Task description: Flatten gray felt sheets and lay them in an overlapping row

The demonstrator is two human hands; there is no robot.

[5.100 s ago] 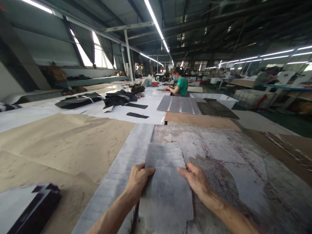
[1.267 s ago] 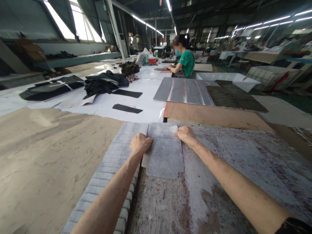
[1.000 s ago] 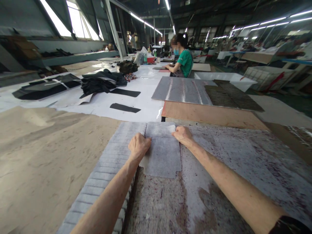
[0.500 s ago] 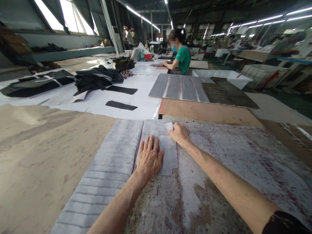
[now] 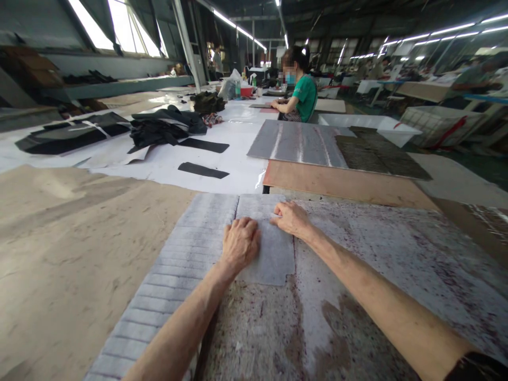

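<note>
A light grey fabric piece point(image 5: 272, 259) with a notched lower right corner lies on the stained board. My left hand point(image 5: 242, 242) rests on its left part, knuckles up and fingers curled under, so the fingertips are hidden. At the piece's upper right edge, my right hand point(image 5: 292, 218) is closed in a pinch, thumb against the bent fingers. Left of the piece runs a column of overlapping grey fabric strips point(image 5: 170, 272), with dark lines between them. More grey fabric point(image 5: 257, 203) shows flat beyond my hands.
Brown paper point(image 5: 79, 254) covers the left side. The stained board point(image 5: 377, 254) extends right. Ahead are a wooden board point(image 5: 345, 182), a grey panel point(image 5: 296, 143), two black strips point(image 5: 204, 170) and dark garments point(image 5: 166, 127). A person in green point(image 5: 305, 98) works farther back.
My left hand has gone from lying flat with fingers stretched to curled fingers. The pale corner held up by my right hand no longer shows. The view has shifted slightly.
</note>
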